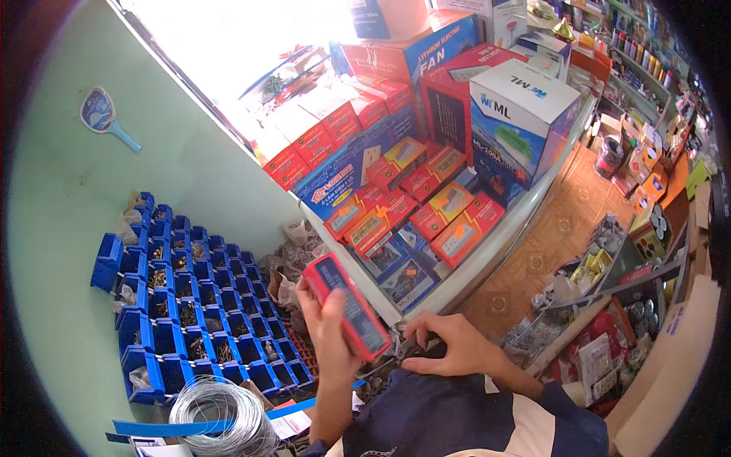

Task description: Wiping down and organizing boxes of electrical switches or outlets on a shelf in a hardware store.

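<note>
My left hand [328, 320] grips a slim red cardboard box [354, 308] with a dark printed panel facing up, tilted in front of the counter corner. My right hand [454, 345] is curled with thumb and fingers apart, holding nothing that I can see, close to my dark jacket. Beyond the hands, several red and yellow power-strip boxes [420, 220] lie in rows on the counter. Blue boxes [406, 283] sit at its near corner, beside the held box. A wide blue carton [348, 185] with a socket picture stands behind the rows.
A white-and-blue box [522, 114] and a fan carton [440, 48] stand farther back on the counter. To the left, blue parts bins [194, 297] lean near the wall, with a wire coil [220, 414] below. Cluttered shelves [617, 337] line the right.
</note>
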Available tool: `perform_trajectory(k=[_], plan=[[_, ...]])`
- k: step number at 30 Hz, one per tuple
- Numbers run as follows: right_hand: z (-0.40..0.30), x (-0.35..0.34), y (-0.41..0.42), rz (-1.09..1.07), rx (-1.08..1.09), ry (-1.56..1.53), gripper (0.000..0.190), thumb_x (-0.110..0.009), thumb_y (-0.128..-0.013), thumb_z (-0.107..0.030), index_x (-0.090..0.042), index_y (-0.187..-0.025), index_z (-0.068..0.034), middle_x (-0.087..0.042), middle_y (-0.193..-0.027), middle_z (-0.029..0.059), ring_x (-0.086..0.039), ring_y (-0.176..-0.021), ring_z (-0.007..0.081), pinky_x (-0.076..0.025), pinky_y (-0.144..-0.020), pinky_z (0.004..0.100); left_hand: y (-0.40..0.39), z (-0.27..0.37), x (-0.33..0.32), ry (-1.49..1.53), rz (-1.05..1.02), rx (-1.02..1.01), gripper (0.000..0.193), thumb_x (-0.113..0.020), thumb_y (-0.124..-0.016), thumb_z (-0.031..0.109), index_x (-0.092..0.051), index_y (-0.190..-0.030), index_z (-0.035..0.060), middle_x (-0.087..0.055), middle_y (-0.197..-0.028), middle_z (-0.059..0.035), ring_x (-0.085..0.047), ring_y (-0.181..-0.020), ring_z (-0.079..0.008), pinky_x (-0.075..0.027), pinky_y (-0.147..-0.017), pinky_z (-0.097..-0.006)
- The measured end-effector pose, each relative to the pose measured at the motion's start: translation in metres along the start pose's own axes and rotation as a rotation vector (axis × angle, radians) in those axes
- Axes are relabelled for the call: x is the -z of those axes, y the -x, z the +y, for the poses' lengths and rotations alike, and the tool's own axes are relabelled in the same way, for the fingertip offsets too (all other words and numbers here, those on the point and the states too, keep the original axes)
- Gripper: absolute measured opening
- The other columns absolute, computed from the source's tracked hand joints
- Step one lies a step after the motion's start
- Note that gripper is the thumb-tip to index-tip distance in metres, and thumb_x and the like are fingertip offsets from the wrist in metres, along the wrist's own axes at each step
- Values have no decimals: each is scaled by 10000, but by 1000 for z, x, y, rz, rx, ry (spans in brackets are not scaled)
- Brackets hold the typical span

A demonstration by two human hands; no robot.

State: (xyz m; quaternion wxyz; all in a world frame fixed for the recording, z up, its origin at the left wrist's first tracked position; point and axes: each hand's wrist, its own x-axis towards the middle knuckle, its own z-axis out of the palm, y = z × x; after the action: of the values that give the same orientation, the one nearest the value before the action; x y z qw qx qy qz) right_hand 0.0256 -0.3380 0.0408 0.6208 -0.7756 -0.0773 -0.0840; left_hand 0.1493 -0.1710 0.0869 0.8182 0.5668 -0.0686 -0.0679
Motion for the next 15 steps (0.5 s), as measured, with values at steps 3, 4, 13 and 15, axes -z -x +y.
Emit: perform_trajectory(k=[3, 4, 13, 15], plan=[[-2, -1, -17, 112, -66, -132, 564, -860, -841, -356, -631, -1247, -37, -691, -882, 94, -688, -821, 179, -531, -777, 333, 0, 13, -57, -142, -64, -136, 762, -620, -963, 26, -205, -1599, 91, -517, -1338, -108, -567, -1125, -158, -488, -983, -330], [-7, 3, -23, 150, -70, -205, 591, -872, -835, -326, -634, -1272, -7, -738, -1023, 105, -701, -921, 161, -537, -843, 319, -3, 15, -72, -64, -81, -129, 872, -644, -954, -10, -110, -1635, 97, -504, -1358, -110, -558, -1136, -157, -487, -986, -326], [4, 59, -29, 464, -4, -246, 263, -695, -899, -112, -703, -1106, 50, -763, -991, 111, -687, -928, 119, -544, -848, 328, -43, 10, -104, -456, -357, -126, 906, -799, -908, 184, -220, -1585, 26, -456, -1403, -148, -498, -1286, -224, -457, -1074, -376], [5, 74, -32, 455, -11, -236, 267, -707, -890, -123, -707, -1095, 47, -761, -964, 106, -691, -895, 121, -547, -822, 323, -52, 24, -105, -930, -417, -460, 1012, -880, -816, 266, -261, -1573, 10, -405, -1492, -205, -434, -1376, -308, -414, -1128, -451]])
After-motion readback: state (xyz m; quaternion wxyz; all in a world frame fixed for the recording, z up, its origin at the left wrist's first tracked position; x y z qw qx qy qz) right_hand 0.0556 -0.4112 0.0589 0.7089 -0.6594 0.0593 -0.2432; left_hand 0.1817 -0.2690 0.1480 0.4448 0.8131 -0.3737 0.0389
